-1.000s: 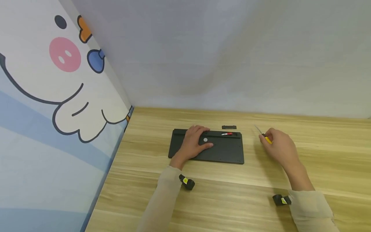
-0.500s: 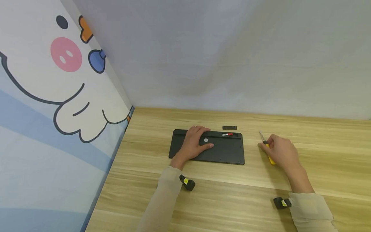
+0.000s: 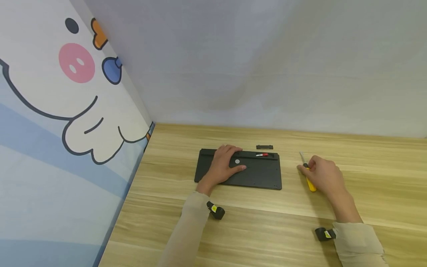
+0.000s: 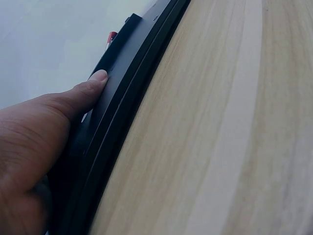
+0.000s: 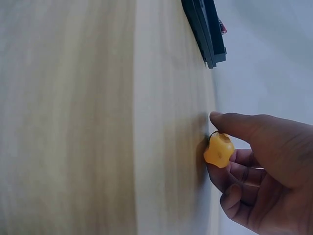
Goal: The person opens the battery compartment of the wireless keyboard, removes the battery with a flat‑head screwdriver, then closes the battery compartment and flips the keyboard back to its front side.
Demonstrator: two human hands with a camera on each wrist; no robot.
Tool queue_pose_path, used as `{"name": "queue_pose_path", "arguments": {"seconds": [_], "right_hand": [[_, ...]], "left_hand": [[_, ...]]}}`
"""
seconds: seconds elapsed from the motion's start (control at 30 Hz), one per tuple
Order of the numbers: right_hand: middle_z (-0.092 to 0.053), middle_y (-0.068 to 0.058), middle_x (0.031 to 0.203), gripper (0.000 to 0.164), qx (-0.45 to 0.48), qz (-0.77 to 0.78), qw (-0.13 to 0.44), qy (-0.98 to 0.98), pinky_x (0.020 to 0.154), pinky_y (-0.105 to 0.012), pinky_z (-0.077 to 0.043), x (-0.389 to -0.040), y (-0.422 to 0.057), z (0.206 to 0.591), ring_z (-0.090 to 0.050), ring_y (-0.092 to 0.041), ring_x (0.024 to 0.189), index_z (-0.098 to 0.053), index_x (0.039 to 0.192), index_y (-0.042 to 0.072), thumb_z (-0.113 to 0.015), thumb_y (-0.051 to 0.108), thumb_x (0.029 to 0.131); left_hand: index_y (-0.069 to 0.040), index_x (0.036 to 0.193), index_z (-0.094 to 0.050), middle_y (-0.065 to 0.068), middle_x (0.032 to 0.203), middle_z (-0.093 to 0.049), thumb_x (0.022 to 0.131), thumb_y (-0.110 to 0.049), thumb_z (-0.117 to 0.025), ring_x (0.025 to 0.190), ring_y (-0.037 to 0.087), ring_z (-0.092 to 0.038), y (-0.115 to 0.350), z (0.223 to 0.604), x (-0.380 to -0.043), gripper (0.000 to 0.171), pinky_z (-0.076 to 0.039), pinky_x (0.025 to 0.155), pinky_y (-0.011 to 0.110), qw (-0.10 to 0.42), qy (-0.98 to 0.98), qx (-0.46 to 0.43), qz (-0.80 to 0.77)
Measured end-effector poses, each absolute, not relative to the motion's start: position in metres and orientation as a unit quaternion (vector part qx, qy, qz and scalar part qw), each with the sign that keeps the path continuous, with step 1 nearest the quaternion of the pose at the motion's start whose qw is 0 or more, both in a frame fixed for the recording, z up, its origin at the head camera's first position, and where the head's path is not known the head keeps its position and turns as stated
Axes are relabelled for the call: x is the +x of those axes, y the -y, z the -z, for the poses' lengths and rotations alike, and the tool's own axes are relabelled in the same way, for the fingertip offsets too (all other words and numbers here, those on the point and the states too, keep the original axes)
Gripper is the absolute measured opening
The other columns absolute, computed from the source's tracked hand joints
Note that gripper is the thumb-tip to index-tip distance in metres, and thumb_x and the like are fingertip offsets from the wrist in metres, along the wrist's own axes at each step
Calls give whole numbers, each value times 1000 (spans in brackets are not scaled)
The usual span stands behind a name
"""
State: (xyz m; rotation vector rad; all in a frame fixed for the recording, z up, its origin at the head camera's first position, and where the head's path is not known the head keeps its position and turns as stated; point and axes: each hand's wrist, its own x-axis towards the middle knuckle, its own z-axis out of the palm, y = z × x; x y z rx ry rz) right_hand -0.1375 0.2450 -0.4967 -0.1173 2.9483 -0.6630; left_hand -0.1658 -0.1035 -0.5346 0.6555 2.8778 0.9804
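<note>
A black keyboard lies face down on the wooden table, with a round pale sticker near its middle. My left hand rests on its left half, thumb stretched across the underside and fingers at the far edge. In the keyboard's battery slot sits one red-and-silver battery. Beyond the far edge lies a small black battery cover. To the right of the keyboard, my right hand holds a yellow-handled screwdriver between thumb and fingers, low at the tabletop, its metal tip pointing away from me.
The wooden table meets a pale wall at the back. A cartoon-printed panel stands along the left side. Each wrist wears a black camera, the left one near the front of the keyboard.
The screwdriver has swung in my right hand: its handle now shows below the fingers and its tip has come lower and rightward. My left hand and the keyboard stay put.
</note>
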Motion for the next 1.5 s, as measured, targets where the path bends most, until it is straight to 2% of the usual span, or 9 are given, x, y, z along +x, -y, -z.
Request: {"name": "queue_pose_path", "arguments": {"seconds": [0.37,0.77,0.9,1.17,1.5], "right_hand": [[-73,-17,88,51,-35,219,68,-973,51,-28,-45,-138,-249,496,-63,-18,63,-65,96,-1,-62,50,99],[-73,-19,93,45,-46,225,38,-973,56,-31,-48,-146,-244,478,-66,-26,73,-66,101,1,-57,45,103],[-73,-18,93,40,-71,235,34,-969,61,-38,-53,-152,-237,475,-66,-27,75,-67,104,1,-59,40,103],[-71,-13,88,25,-115,235,26,-965,59,-30,-49,-165,-219,471,-63,-22,72,-70,101,4,-66,28,100],[-69,-10,91,17,-170,245,20,-954,67,-37,-53,-174,-194,471,-63,-22,79,-74,102,6,-68,22,99]], "left_hand": [[-18,147,-52,6,147,-55,93,-43,-74,145,27,-46,104,535,-166,63,-16,134,49,16,-927,210,-311],[-17,146,-53,7,146,-56,93,-42,-74,144,28,-47,104,535,-166,63,-17,133,50,11,-925,213,-314],[-17,146,-52,6,146,-56,93,-43,-74,144,27,-46,104,536,-166,63,-17,134,50,12,-926,210,-312],[-18,147,-52,5,146,-56,93,-44,-74,144,27,-47,104,539,-168,64,-17,133,50,10,-926,213,-310],[-19,147,-52,5,147,-55,92,-44,-74,144,26,-46,104,539,-167,64,-16,134,49,12,-927,212,-310]]}}
